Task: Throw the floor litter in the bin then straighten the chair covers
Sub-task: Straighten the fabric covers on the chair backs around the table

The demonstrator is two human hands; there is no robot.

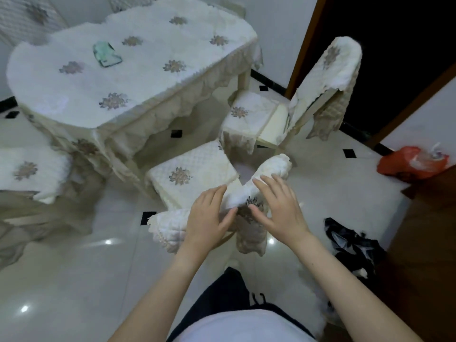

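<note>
- The left hand (pixel 209 218) and right hand (pixel 278 208) are both lying spread and flat on the backrest cover (pixel 269 169) of the nearest chair, thumbs almost meeting over its crumpled middle, probably pressing it smooth along the top rail.
- Neither hand is pinching the cloth.
- The seat cover (pixel 192 171) beyond is lying flat already.
- The farther chair's cover (pixel 343 58) is hanging skewed, likely waiting its turn.
- An orange bag (pixel 409 164) and a black bag (pixel 350 240) are sitting on the floor (pixel 74 267) beside the counter (pixel 138 60).

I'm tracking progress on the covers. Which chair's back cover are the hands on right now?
The nearest chair's back cover: both the left hand and right hand rest on it. The far chair by the doorway goes untouched, its cover hanging crooked.
</note>
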